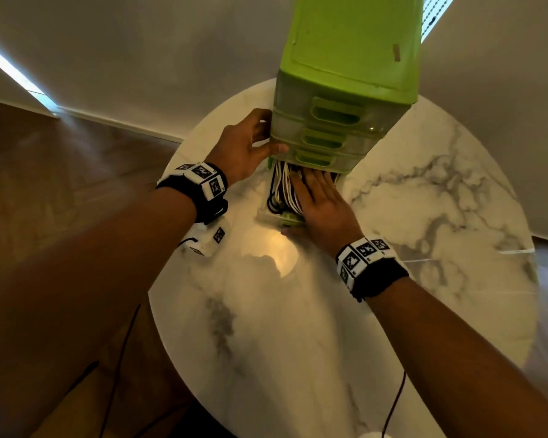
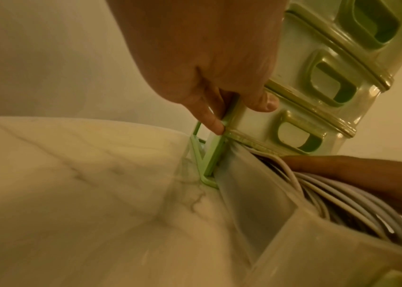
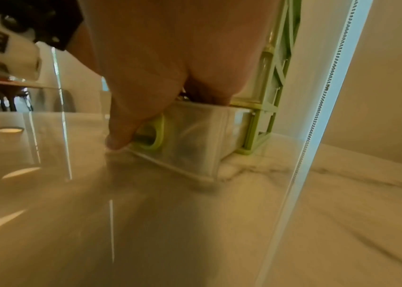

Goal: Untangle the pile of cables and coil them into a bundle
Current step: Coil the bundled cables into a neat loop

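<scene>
A tangle of white and black cables (image 1: 282, 188) fills the pulled-out bottom drawer (image 1: 265, 214) of a green drawer tower (image 1: 351, 52) on a round marble table (image 1: 298, 327). My right hand (image 1: 317, 191) lies flat on the cables, fingers straight and reaching in under the tower. In the right wrist view its thumb (image 3: 121, 136) touches the drawer front (image 3: 195, 139) beside the green handle. My left hand (image 1: 271, 135) grips the tower's front left corner, thumb on the front, fingers on the side. The left wrist view shows white cables (image 2: 337, 196) under a right finger (image 2: 342, 165).
The tower stands at the table's far edge, close to a pale wall (image 1: 140, 58). Wide bare marble lies in front of the drawer and to its right. Wood floor (image 1: 60, 172) is beyond the table's left edge. Thin black cords (image 1: 114, 374) hang from my wrists.
</scene>
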Action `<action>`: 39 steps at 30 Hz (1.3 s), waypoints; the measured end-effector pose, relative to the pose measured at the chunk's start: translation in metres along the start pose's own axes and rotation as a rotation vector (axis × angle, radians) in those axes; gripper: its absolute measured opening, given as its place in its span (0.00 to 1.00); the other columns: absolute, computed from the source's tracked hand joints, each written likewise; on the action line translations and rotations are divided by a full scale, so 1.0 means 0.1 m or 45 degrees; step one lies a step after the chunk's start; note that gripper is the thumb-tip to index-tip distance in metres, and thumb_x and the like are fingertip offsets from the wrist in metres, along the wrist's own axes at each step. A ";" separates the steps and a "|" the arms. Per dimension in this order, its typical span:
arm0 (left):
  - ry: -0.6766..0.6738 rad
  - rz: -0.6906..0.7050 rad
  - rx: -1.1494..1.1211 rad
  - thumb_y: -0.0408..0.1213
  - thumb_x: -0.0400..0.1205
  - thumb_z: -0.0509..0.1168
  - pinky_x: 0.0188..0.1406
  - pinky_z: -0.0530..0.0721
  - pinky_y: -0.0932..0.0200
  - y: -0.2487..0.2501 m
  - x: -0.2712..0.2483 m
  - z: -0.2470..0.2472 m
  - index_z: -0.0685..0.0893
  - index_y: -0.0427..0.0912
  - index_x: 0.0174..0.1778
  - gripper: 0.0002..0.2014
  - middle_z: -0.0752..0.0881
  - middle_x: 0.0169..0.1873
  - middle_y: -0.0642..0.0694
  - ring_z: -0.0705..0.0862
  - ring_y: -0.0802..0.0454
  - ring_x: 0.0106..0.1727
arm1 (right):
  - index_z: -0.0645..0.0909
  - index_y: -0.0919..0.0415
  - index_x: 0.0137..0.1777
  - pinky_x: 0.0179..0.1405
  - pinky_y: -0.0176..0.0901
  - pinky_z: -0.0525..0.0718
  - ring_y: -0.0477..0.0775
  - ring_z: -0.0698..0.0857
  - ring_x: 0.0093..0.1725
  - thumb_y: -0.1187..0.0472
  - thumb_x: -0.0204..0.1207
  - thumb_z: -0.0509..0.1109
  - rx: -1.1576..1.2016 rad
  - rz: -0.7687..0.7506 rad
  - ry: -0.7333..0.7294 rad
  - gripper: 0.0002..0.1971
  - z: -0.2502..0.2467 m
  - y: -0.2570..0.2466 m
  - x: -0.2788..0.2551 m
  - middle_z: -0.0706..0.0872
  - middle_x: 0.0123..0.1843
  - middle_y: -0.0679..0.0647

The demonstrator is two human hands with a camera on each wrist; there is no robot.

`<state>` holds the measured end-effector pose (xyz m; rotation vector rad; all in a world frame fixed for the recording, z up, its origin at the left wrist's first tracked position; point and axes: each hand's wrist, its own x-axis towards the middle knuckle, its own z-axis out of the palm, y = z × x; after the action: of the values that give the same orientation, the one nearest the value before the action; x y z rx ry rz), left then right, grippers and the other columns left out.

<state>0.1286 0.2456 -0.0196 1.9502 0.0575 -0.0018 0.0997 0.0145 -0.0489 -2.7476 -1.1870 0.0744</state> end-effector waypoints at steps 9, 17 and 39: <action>-0.083 0.015 0.080 0.43 0.81 0.76 0.69 0.83 0.61 0.02 0.05 -0.02 0.75 0.42 0.76 0.29 0.88 0.66 0.47 0.86 0.58 0.66 | 0.83 0.72 0.70 0.70 0.62 0.83 0.69 0.85 0.70 0.62 0.93 0.42 -0.089 -0.343 0.489 0.27 -0.07 -0.05 -0.31 0.84 0.71 0.68; -0.113 0.035 0.094 0.46 0.82 0.73 0.71 0.83 0.49 0.00 0.07 -0.04 0.73 0.43 0.76 0.28 0.88 0.67 0.46 0.86 0.56 0.67 | 0.84 0.57 0.57 0.55 0.54 0.69 0.64 0.77 0.57 0.53 0.69 0.82 -0.002 0.441 0.481 0.19 -0.12 0.06 -0.31 0.82 0.57 0.60; 0.092 0.028 0.536 0.40 0.87 0.63 0.52 0.85 0.44 -0.27 -0.09 0.27 0.71 0.40 0.76 0.22 0.91 0.55 0.35 0.88 0.29 0.54 | 0.81 0.63 0.66 0.48 0.32 0.76 0.60 0.90 0.57 0.56 0.79 0.76 0.704 0.777 0.308 0.19 -0.24 0.63 0.05 0.92 0.60 0.58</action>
<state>0.1192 0.2297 -0.0543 2.3717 0.0887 0.0766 0.1511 -0.0271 -0.0347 -2.4134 -0.1905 0.1114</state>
